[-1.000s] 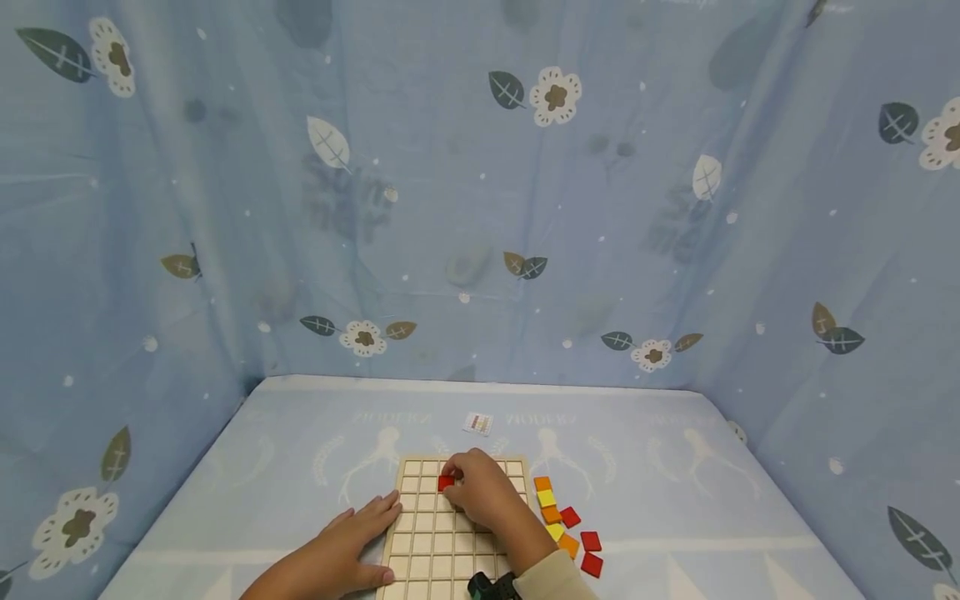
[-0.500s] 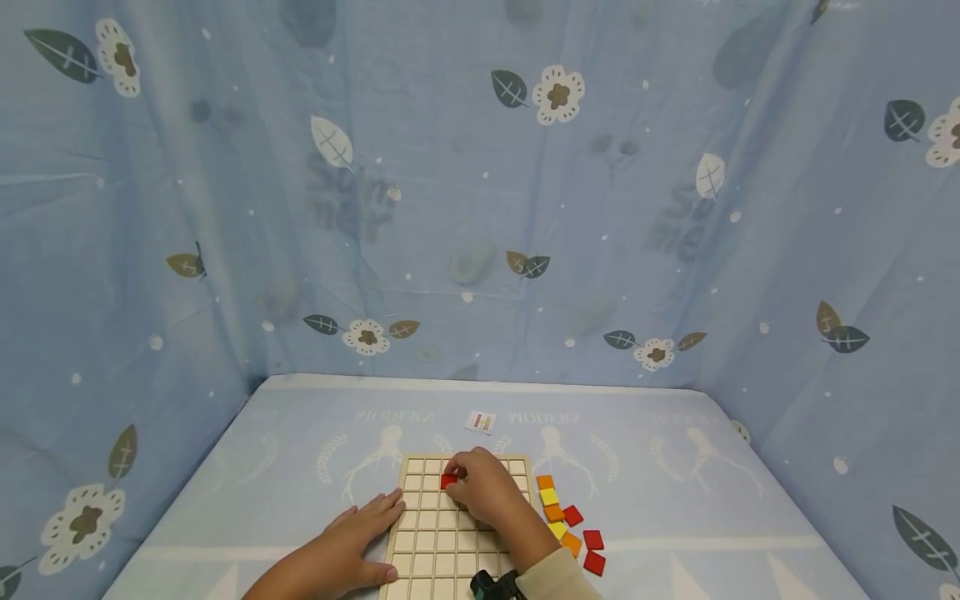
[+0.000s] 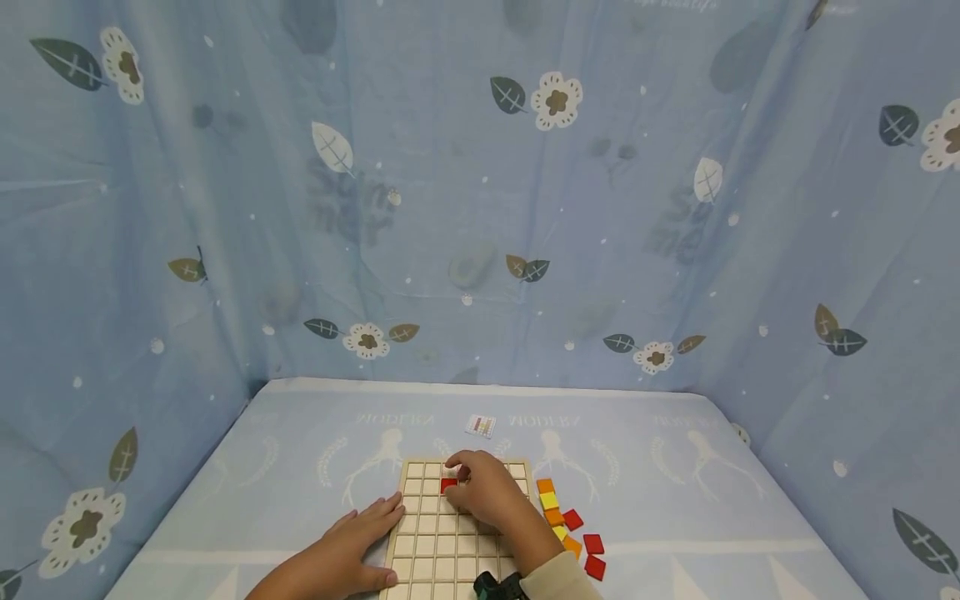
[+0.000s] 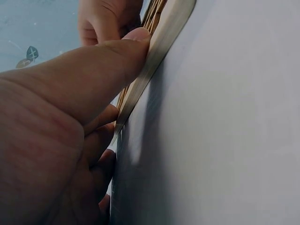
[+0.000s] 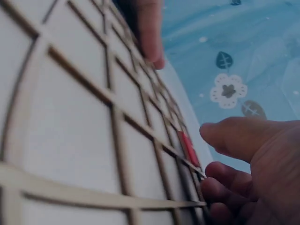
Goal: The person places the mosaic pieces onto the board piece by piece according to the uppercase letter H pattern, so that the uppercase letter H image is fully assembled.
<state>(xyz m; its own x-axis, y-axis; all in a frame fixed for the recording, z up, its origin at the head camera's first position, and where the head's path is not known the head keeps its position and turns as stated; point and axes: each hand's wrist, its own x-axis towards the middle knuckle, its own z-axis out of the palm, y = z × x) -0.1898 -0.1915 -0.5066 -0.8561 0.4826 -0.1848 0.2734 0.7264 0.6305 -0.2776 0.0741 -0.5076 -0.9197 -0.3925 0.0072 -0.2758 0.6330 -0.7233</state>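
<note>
Right grip [image 3: 483,490] has spread beside the red tile [image 3: 447,484], left grip [image 3: 358,537] also spread, floral curtain [image 3: 465,217] behind pale table [image 3: 652,483].

A pale wooden grid board [image 3: 425,545] is laid flat on the worktop [image 3: 315,425], well apart from the worktop's far edge; the board's near end runs out of view. Its left edge is touched by the left hand [image 3: 352,542]. One red tile [image 3: 447,484] is seen in the second row from the board's far edge, third column from the left, closely flanked by the parted thumb and forefinger of the right hand [image 3: 482,492]. Beside the board's right edge, orange tiles [image 3: 545,485] and yellow tiles [image 3: 550,501] are arranged alternately in a slanting row; three loose red tiles [image 3: 593,543] are scattered to its right.
</note>
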